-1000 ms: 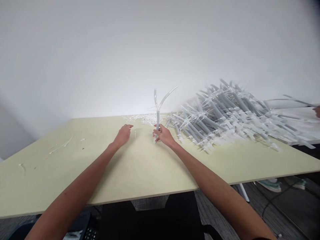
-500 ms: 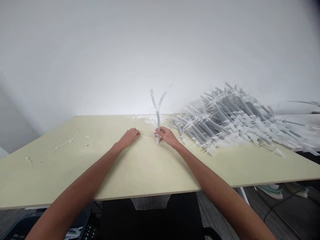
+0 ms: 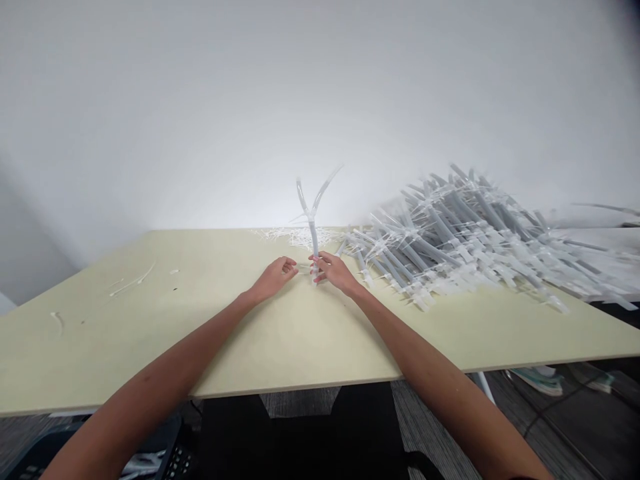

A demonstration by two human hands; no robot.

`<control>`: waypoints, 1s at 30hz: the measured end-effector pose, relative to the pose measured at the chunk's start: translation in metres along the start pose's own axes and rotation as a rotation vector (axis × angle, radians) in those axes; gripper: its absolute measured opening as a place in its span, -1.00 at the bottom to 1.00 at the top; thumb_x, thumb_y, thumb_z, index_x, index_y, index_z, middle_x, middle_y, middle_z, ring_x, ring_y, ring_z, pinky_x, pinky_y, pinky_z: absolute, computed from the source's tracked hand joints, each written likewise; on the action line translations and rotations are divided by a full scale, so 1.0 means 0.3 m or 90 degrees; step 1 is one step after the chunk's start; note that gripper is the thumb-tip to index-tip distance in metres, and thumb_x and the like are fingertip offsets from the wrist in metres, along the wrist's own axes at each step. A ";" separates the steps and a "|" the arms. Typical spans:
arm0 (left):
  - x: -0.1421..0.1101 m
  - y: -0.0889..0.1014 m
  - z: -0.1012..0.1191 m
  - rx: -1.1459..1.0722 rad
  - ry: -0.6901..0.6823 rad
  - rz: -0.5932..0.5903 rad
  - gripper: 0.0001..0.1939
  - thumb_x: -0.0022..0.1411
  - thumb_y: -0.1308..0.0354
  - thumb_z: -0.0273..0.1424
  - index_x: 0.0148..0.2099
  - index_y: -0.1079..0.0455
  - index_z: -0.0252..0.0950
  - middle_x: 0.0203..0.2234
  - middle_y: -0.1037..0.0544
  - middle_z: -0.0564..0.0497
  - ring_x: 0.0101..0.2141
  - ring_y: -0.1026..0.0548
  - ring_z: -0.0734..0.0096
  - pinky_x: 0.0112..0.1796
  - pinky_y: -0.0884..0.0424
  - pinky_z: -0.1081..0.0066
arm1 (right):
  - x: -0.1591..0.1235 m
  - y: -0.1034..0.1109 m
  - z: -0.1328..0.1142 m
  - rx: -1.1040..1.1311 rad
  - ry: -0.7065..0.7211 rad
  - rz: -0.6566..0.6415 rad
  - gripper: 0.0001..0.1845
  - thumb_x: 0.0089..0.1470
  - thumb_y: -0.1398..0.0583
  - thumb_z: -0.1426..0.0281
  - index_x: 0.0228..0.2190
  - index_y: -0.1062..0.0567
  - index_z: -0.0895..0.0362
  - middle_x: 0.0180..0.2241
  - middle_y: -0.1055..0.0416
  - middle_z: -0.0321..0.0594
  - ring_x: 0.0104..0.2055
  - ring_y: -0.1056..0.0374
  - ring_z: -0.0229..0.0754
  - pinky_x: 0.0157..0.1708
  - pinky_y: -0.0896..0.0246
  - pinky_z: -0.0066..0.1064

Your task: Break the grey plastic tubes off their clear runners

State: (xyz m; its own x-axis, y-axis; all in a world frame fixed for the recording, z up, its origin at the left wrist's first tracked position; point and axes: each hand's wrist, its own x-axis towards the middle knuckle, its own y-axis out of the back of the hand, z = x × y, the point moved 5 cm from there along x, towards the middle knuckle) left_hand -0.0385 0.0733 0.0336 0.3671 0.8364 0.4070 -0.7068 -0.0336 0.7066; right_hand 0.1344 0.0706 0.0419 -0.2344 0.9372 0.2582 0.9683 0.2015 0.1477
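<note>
A clear Y-shaped plastic tube [image 3: 313,230] stands upright above the table, its two arms forking upward. My right hand [image 3: 333,272] grips its lower stem. My left hand [image 3: 274,279] sits just to the left of the stem, fingers curled on what looks like a thin white plastic tie [image 3: 302,268] reaching toward the tube. The lowest end of the stem is hidden by my right fingers.
A large heap of grey tubes bound with white ties [image 3: 465,243] lies on the pale yellow table [image 3: 100,347] at right. White plastic scraps [image 3: 295,237] sit at the far edge, and thin white offcuts [image 3: 131,285] lie at left.
My left hand has moved right, closer to the tube. The tube's fork has leaned slightly left, and the view has shifted a little.
</note>
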 end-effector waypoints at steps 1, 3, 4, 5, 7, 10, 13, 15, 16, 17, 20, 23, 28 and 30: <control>-0.003 -0.010 0.020 -0.042 0.002 0.001 -0.68 0.21 0.04 -0.18 -0.06 -0.26 -0.25 -0.23 -0.41 -0.02 -0.24 -0.39 0.39 -0.23 -0.33 0.38 | -0.002 -0.003 -0.002 0.009 0.000 -0.006 -0.66 0.01 -0.14 0.16 -0.25 -0.45 0.13 -0.40 -0.33 -0.19 -0.43 -0.33 -0.26 -0.51 -0.39 -0.40; -0.008 -0.021 0.060 -0.076 -0.020 0.018 -0.68 0.20 0.00 -0.19 -0.06 -0.27 -0.23 -0.23 -0.41 -0.01 -0.24 -0.39 0.41 -0.23 -0.33 0.40 | -0.005 -0.009 -0.007 0.037 -0.004 -0.027 -0.65 0.01 -0.14 0.17 -0.22 -0.45 0.13 -0.40 -0.32 -0.20 -0.44 -0.33 -0.27 -0.52 -0.36 -0.41; -0.011 -0.022 0.078 -0.072 -0.040 0.031 -0.70 0.20 -0.01 -0.20 -0.08 -0.29 -0.23 -0.24 -0.40 0.00 -0.24 -0.39 0.41 -0.23 -0.33 0.40 | -0.007 -0.012 -0.010 0.055 -0.007 -0.039 -0.64 0.01 -0.14 0.17 -0.21 -0.45 0.13 -0.39 -0.32 -0.21 -0.45 -0.33 -0.27 -0.54 -0.33 -0.43; -0.014 -0.020 0.094 -0.059 -0.061 0.046 -0.73 0.20 -0.02 -0.21 -0.10 -0.31 -0.22 -0.26 -0.39 0.01 -0.23 -0.38 0.42 -0.21 -0.33 0.40 | -0.009 -0.014 -0.014 0.074 -0.009 -0.052 -0.63 0.02 -0.14 0.17 -0.19 -0.45 0.13 -0.39 -0.32 -0.21 -0.45 -0.34 -0.27 -0.56 -0.30 -0.45; -0.022 -0.010 0.118 -0.025 -0.100 0.074 -0.76 0.21 -0.01 -0.23 -0.14 -0.34 -0.20 -0.27 -0.37 0.01 -0.21 -0.37 0.42 -0.17 -0.31 0.39 | -0.015 -0.018 -0.026 0.109 -0.009 -0.073 -0.62 0.03 -0.14 0.17 -0.16 -0.43 0.13 -0.39 -0.33 -0.21 -0.45 -0.34 -0.27 -0.59 -0.24 -0.48; -0.033 0.008 0.141 0.007 -0.135 0.108 -0.77 0.24 0.03 -0.25 -0.12 -0.34 -0.18 -0.25 -0.35 0.01 -0.16 -0.35 0.41 -0.11 -0.29 0.36 | -0.027 -0.024 -0.044 0.139 -0.010 -0.100 -0.59 0.04 -0.13 0.15 -0.14 -0.41 0.13 -0.39 -0.36 -0.20 -0.44 -0.35 -0.26 -0.57 -0.21 -0.48; -0.040 0.009 0.157 0.013 -0.163 0.101 -0.80 0.25 0.03 -0.28 -0.14 -0.34 -0.19 -0.26 -0.38 0.02 -0.17 -0.35 0.40 -0.11 -0.28 0.35 | -0.039 -0.035 -0.052 0.143 -0.025 -0.122 -0.57 0.04 -0.12 0.13 -0.11 -0.39 0.11 -0.36 -0.38 -0.18 -0.41 -0.35 -0.25 -0.52 -0.23 -0.46; -0.044 0.005 0.165 0.015 -0.177 0.098 -0.83 0.25 0.02 -0.30 -0.18 -0.34 -0.21 -0.29 -0.39 0.03 -0.20 -0.36 0.41 -0.12 -0.28 0.35 | -0.045 -0.043 -0.055 0.140 -0.032 -0.129 -0.56 0.03 -0.12 0.13 -0.10 -0.38 0.11 -0.35 -0.38 -0.18 -0.40 -0.34 -0.25 -0.50 -0.23 -0.46; -0.046 0.004 0.168 0.016 -0.181 0.102 -0.84 0.25 0.02 -0.32 -0.19 -0.33 -0.21 -0.30 -0.39 0.03 -0.22 -0.36 0.42 -0.13 -0.28 0.36 | -0.047 -0.046 -0.057 0.139 -0.032 -0.131 -0.55 0.03 -0.12 0.12 -0.10 -0.37 0.11 -0.36 -0.38 -0.19 -0.39 -0.34 -0.25 -0.51 -0.21 -0.47; -0.048 0.004 0.170 0.018 -0.184 0.107 -0.85 0.25 0.03 -0.32 -0.20 -0.33 -0.22 -0.30 -0.39 0.03 -0.22 -0.36 0.42 -0.13 -0.28 0.37 | -0.049 -0.048 -0.060 0.139 -0.032 -0.133 -0.55 0.03 -0.12 0.12 -0.10 -0.37 0.11 -0.36 -0.38 -0.19 -0.39 -0.34 -0.25 -0.52 -0.20 -0.48; -0.052 0.008 0.181 0.021 -0.187 0.122 -0.85 0.27 0.05 -0.34 -0.22 -0.31 -0.23 -0.31 -0.38 0.03 -0.23 -0.36 0.43 -0.16 -0.29 0.39 | -0.053 -0.053 -0.071 0.143 -0.028 -0.140 -0.55 0.03 -0.11 0.10 -0.12 -0.38 0.11 -0.38 -0.38 -0.19 -0.38 -0.35 -0.24 -0.53 -0.17 -0.50; -0.054 0.013 0.190 0.023 -0.179 0.116 -0.84 0.28 0.08 -0.33 -0.22 -0.30 -0.24 -0.30 -0.39 0.01 -0.23 -0.36 0.42 -0.15 -0.28 0.40 | -0.057 -0.055 -0.080 0.141 -0.025 -0.145 -0.57 0.04 -0.11 0.10 -0.13 -0.37 0.10 -0.39 -0.38 -0.21 -0.36 -0.36 -0.23 -0.51 -0.18 -0.50; -0.054 0.012 0.189 0.032 -0.156 0.085 -0.81 0.28 0.09 -0.30 -0.22 -0.30 -0.25 -0.29 -0.40 -0.01 -0.21 -0.36 0.37 -0.12 -0.26 0.36 | -0.057 -0.059 -0.079 0.130 -0.032 -0.144 -0.59 0.05 -0.10 0.12 -0.15 -0.38 0.12 -0.41 -0.36 -0.22 -0.38 -0.35 -0.25 -0.54 -0.17 -0.53; -0.055 0.012 0.187 0.032 -0.155 0.090 -0.81 0.28 0.09 -0.30 -0.22 -0.30 -0.24 -0.29 -0.40 0.00 -0.21 -0.36 0.38 -0.12 -0.26 0.36 | -0.058 -0.058 -0.081 0.123 -0.034 -0.139 -0.60 0.06 -0.10 0.13 -0.15 -0.37 0.11 -0.41 -0.35 -0.23 -0.38 -0.34 -0.25 -0.54 -0.19 -0.54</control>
State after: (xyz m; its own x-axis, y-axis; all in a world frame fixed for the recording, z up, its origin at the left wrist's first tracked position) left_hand -0.0131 0.0288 0.0619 0.4063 0.6657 0.6259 -0.7322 -0.1726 0.6589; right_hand 0.1195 0.0438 0.0581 -0.4392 0.8783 0.1888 0.8950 0.4460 0.0077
